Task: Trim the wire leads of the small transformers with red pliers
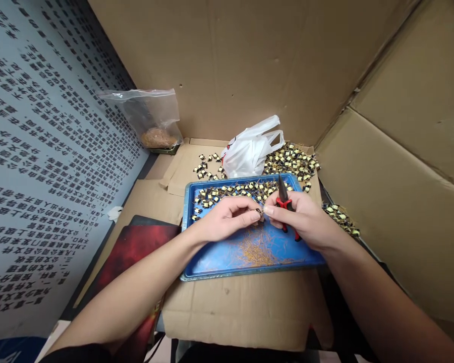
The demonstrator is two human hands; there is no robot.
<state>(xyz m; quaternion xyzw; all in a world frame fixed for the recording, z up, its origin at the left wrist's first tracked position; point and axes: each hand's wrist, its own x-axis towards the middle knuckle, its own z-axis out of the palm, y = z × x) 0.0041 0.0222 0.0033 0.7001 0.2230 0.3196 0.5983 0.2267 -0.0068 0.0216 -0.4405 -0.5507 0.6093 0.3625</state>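
Note:
My left hand (227,220) is closed, its thumb and fingers pinching a small dark wired component (258,211) that is mostly hidden. Red-handled pliers (282,189) rest in my right hand (307,220), dark jaws pointing up and away. The right thumb and forefinger are pinched together beside the component; whether they grip one of its wires I cannot tell. Both hands hover over a blue tray (227,274). Toward the tray's far side lie many yellow-and-black components (244,188) with copper-coloured leads. Below my hands is a heap of copper-coloured wire clippings (259,251).
A white plastic bag (247,154) stands behind the tray, beside a pile of similar components (293,160). More components (340,219) lie at the right. A clear bag (157,118) sits back left, a red-and-black mat (144,247) at left. Cardboard walls (249,60) enclose the back and right.

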